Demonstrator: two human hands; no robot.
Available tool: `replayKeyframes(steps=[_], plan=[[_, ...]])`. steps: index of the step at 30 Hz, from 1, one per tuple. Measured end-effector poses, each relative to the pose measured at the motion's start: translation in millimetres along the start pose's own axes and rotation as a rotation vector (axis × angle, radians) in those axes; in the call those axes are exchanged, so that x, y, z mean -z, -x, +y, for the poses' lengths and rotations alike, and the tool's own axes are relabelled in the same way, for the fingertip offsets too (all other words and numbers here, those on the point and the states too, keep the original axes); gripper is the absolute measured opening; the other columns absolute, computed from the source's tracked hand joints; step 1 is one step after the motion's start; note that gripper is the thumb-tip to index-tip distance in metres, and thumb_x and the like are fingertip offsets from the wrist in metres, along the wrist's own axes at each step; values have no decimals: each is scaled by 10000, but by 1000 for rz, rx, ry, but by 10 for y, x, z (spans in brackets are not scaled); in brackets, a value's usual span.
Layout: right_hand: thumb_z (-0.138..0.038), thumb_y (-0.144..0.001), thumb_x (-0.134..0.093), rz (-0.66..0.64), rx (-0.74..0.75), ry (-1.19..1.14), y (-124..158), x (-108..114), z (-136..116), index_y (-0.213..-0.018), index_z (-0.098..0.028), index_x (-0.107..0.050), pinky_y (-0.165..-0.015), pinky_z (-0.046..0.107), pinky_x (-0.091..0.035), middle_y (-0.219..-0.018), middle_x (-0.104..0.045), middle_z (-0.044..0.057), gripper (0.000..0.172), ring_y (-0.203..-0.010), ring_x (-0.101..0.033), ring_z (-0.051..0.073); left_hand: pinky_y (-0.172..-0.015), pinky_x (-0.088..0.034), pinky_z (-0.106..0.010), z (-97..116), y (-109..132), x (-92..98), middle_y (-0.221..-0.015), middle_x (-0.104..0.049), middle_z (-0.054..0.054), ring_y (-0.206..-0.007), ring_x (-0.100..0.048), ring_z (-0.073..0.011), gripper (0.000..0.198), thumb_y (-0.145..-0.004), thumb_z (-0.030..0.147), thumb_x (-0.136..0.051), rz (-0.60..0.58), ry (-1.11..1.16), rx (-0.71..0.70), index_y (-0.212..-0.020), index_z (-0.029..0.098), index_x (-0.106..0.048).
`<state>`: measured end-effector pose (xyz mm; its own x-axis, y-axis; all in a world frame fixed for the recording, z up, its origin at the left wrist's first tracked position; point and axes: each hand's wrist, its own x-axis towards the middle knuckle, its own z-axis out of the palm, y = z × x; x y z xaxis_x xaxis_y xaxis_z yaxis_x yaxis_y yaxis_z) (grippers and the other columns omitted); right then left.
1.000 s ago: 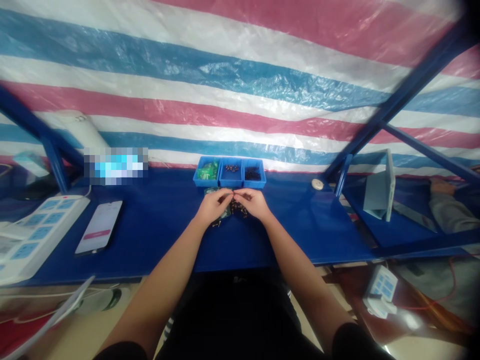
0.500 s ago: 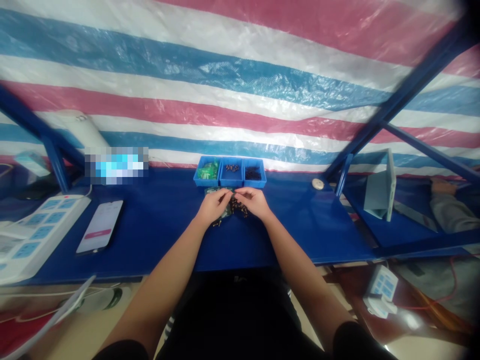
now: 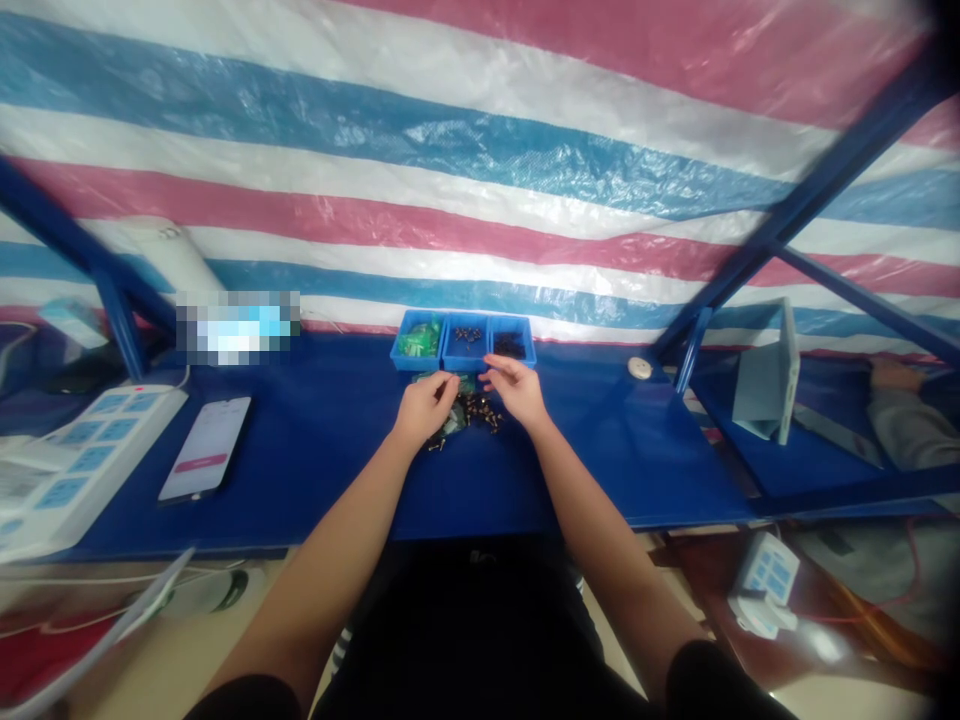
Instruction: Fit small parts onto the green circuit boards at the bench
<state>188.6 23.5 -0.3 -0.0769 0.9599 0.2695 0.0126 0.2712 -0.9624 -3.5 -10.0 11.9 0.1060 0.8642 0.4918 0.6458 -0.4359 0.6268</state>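
My left hand point(image 3: 424, 405) rests on the blue table point(image 3: 322, 470) with its fingers pinched round a small part too tiny to name. My right hand point(image 3: 516, 389) hovers just right of it, fingers curled in a pinch near the front of the bins. Between and below the hands lies a heap of small dark parts point(image 3: 472, 411) with a bit of green plastic. Behind them stand three joined blue bins: the left bin point(image 3: 417, 341) has green pieces, the middle bin point(image 3: 466, 341) a few dark parts, the right bin point(image 3: 510, 345) black parts.
A phone point(image 3: 204, 447) with a lit screen lies at the left, beside a white power strip point(image 3: 67, 465). A small round white object point(image 3: 639, 367) sits right of the bins. A blue frame post point(image 3: 686, 352) and a grey upright panel point(image 3: 765, 380) stand at the right; another person's arm point(image 3: 904, 415) lies beyond.
My hands, which met over the heap, have drawn apart. The right hand has lifted toward the bins. The view has shifted slightly.
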Motion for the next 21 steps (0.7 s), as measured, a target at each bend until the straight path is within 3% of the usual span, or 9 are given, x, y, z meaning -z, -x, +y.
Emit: replayKeyframes(steps=[4, 8, 12, 17, 21], plan=[[-364, -842, -610, -50, 43, 380, 43, 247, -31, -968, -185, -737, -759, 321, -555, -806, -742, 44, 253, -720, -685, 165, -652, -430, -239, 15, -4, 13, -764, -689, 1, -670, -612, -138, 310, -960, 415, -471, -20, 0, 14, -864, 205, -679], [-306, -785, -670, -344, -13, 516, 67, 478, -140, -872, -199, -770, -671, 279, -518, -823, -748, 37, 171, -695, -661, 157, -652, -431, -244, 21, -8, 30, -740, -676, 5, -660, -607, -139, 329, -962, 430, -460, -18, -8, 18, -836, 205, -664], [-350, -680, -780, -553, -84, 568, 78, 600, -208, -886, -220, -787, -578, 263, -476, -801, -739, 34, 244, -677, -633, 164, -631, -430, -250, 22, -9, 32, -726, -670, 7, -646, -604, -140, 345, -961, 447, -453, -13, -15, 8, -827, 206, -660], [-359, -671, -795, -559, -53, 586, 80, 608, -194, -842, -238, -796, -614, 273, -480, -829, -736, 33, 209, -708, -632, 169, -628, -429, -251, 21, -5, 29, -726, -673, 4, -651, -606, -142, 356, -967, 453, -442, -9, -11, 1, -828, 204, -656], [-345, -736, -742, -435, -49, 466, 89, 522, -181, -873, -211, -777, -631, 280, -494, -806, -737, 37, 195, -674, -635, 157, -644, -437, -250, 13, 0, 22, -755, -682, 4, -666, -613, -140, 323, -964, 436, -462, -32, 9, 7, -860, 211, -669]])
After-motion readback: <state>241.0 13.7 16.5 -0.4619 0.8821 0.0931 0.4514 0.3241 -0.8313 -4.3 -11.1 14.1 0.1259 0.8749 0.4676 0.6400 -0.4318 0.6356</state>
